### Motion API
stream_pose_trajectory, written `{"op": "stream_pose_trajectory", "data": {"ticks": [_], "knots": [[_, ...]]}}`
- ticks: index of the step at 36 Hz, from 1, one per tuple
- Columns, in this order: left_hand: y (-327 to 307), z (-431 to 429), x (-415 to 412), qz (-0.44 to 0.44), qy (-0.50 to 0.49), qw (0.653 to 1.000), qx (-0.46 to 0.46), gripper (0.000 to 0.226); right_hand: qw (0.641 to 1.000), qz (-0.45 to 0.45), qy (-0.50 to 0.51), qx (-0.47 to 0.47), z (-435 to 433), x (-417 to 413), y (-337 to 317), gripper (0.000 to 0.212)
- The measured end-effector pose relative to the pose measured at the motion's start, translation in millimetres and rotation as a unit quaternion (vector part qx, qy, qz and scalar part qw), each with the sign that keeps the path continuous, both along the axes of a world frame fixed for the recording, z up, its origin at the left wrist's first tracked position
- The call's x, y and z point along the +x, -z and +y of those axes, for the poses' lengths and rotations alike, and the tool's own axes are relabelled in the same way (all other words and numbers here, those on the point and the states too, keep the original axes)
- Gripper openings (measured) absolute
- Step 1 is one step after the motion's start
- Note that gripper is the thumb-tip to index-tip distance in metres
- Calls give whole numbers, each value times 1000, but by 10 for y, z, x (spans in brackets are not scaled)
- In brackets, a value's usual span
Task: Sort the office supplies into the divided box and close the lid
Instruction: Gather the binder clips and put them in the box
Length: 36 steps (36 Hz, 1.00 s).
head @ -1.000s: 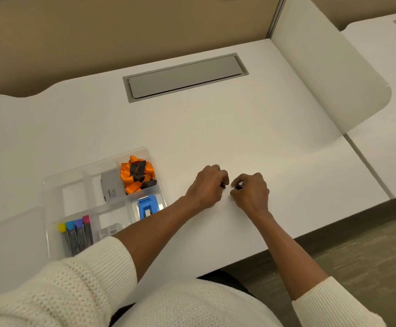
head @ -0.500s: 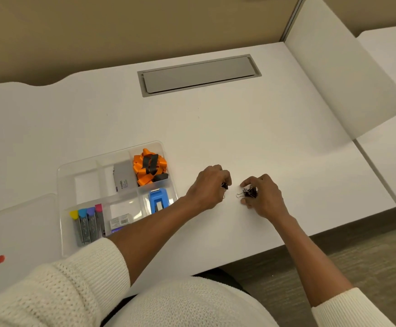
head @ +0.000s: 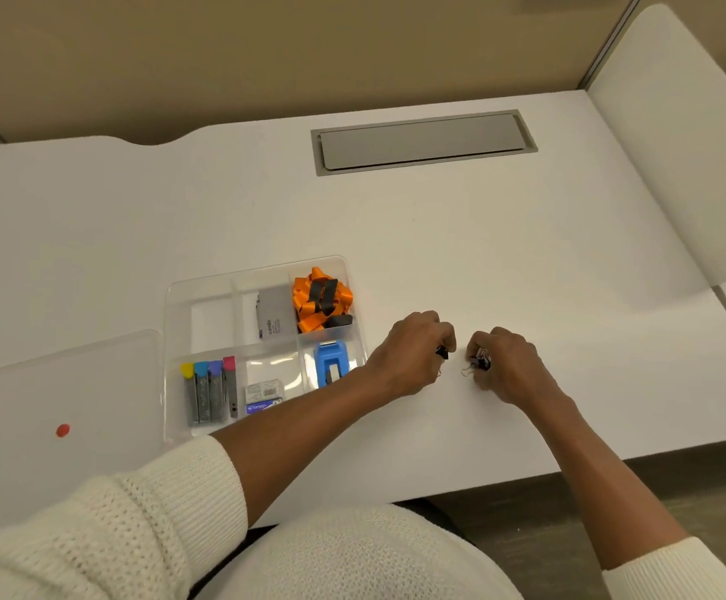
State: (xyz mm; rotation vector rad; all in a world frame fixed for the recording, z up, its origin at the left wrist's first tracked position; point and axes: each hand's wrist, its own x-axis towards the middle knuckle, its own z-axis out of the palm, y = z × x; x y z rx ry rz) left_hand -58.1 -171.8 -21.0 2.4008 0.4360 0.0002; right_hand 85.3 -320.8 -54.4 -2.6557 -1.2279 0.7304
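A clear divided box (head: 179, 296) sits on the white desk left of my hands. It holds orange and black clips (head: 321, 298), a grey card packet (head: 273, 316), a blue stapler-like tool (head: 330, 363), several lead tubes with coloured caps (head: 209, 389) and a small staple box (head: 263, 396). My left hand (head: 413, 352) rests on the desk, closed on a small black binder clip (head: 441, 352). My right hand (head: 506, 365) pinches a bunch of small black binder clips (head: 480, 361) just to its right.
The clear lid (head: 62, 383) with a red dot lies flat left of the box. A grey cable hatch (head: 424, 140) is set in the desk's far side. A white divider panel (head: 677, 136) stands at the right. The desk's front edge runs just below my forearms.
My view has shifted, so the box and hands appear further right. My right hand moved slightly away from the left and now shows a bunch of clips in its fingers.
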Motion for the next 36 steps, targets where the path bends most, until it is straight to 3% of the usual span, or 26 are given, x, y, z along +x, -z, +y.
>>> {"op": "stream_pose_trajectory", "data": {"ticks": [12, 23, 31, 36], "knots": [[-102, 144, -303, -25, -64, 997, -24, 18, 999, 24, 3, -28, 132, -40, -121, 25], [-341, 289, -544, -55, -97, 992, -51, 14, 982, 138, 128, 33, 100, -127, -159, 25], [-411, 439, -744, -73, -128, 987, -59, 14, 984, 144, 103, 9, 189, -169, -204, 23], [-471, 560, -927, -99, -156, 981, -58, 15, 978, 175, 108, 45, 193, -228, -288, 19]]}}
